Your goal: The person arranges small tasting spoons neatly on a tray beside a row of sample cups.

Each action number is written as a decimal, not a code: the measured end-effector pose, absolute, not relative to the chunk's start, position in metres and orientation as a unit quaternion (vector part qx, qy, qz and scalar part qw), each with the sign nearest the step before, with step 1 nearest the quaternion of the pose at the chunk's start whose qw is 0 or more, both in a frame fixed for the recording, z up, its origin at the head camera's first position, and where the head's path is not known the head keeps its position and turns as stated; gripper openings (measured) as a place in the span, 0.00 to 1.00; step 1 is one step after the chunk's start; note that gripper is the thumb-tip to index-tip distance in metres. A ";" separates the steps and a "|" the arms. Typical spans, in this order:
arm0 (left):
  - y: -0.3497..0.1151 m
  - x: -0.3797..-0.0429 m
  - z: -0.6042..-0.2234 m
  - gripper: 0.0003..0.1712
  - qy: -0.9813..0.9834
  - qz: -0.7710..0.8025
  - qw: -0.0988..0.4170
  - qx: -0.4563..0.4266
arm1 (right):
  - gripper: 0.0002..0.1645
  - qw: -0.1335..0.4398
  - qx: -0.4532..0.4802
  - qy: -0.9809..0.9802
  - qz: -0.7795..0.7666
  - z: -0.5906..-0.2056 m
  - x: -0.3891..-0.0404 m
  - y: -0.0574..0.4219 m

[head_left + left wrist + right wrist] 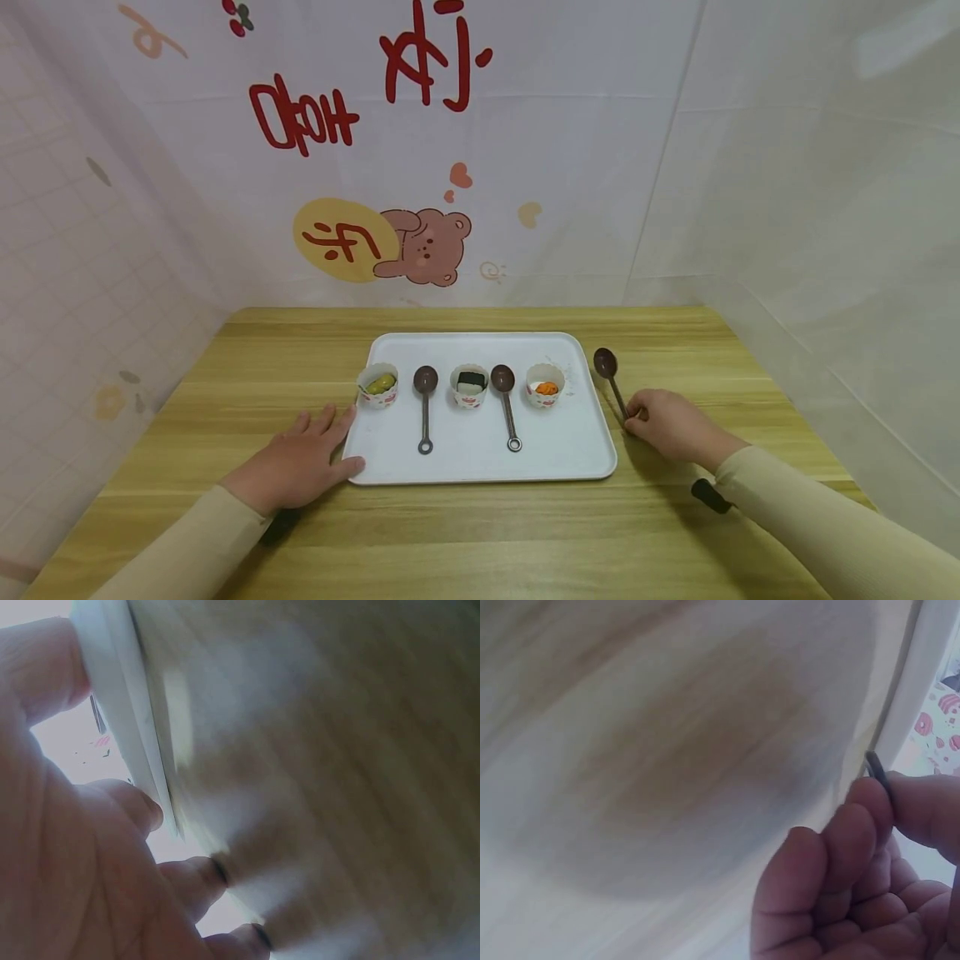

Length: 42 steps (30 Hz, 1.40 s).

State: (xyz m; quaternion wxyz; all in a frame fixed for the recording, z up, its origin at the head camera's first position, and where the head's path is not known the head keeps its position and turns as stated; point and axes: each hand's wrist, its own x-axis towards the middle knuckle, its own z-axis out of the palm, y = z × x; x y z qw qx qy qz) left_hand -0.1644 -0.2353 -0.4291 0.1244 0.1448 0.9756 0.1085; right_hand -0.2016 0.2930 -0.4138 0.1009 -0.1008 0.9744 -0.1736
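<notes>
My right hand (670, 427) pinches the handle of a brown spoon (606, 363) just right of the white tray (480, 468). In the right wrist view the handle's end (877, 771) pokes out between thumb and forefinger. Fingers spread, my left hand (303, 458) rests at the tray's left edge, its thumb over the rim. On the tray lie two more brown spoons (425, 380) (503, 379). Three patterned paper cups stand in a row there: one with green food (378, 398), one with a white-and-black piece (469, 400), one with orange food (543, 401).
The tray lies on a wooden table (480, 542). A pale printed sheet (570, 142) with a bear and red characters hangs behind it, and further pale sheets stand on both sides. Dark straps (709, 496) show at the wrists.
</notes>
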 end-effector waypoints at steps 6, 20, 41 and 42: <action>-0.235 -0.164 -0.427 0.52 0.975 0.110 0.127 0.143 | 0.09 0.095 -0.105 0.966 -0.216 -0.410 -0.202 0.291; -0.235 -0.164 -0.427 0.52 0.975 0.110 0.133 0.141 | 0.10 0.100 -0.090 0.948 -0.288 -0.409 -0.200 0.277; -0.235 -0.164 -0.428 0.52 0.975 0.108 0.129 0.142 | 0.07 0.119 -0.084 0.933 -0.330 -0.417 -0.194 0.259; -0.235 -0.165 -0.429 0.52 0.975 0.108 0.128 0.143 | 0.07 0.120 -0.085 0.933 -0.330 -0.418 -0.194 0.259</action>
